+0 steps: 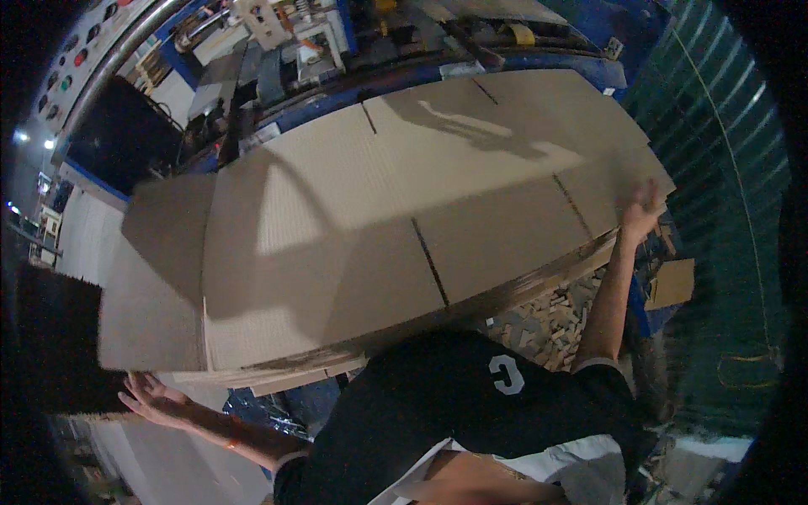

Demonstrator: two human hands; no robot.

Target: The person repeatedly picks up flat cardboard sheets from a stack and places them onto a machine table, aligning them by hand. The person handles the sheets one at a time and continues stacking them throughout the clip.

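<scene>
A wide stack of flat cardboard sheets (pixel 337 278) lies across the space in front of me, the top sheet slotted and creased, with a side panel (pixel 151 295) at its left end. My left hand (pixel 153 398) is at the stack's near left corner, palm turned up and fingers spread. At the right end, my right hand (pixel 641 210) is against the edge of the sheets, its fingers stretched out and slightly blurred. Neither hand visibly grips a sheet.
Behind the stack stands a blue machine (pixel 320 101) with metal parts. A control panel (pixel 76 63) with buttons is at the far left. Green corrugated sheeting (pixel 715 168) rises on the right. Small cardboard scraps (pixel 551 324) lie heaped below the stack's near edge.
</scene>
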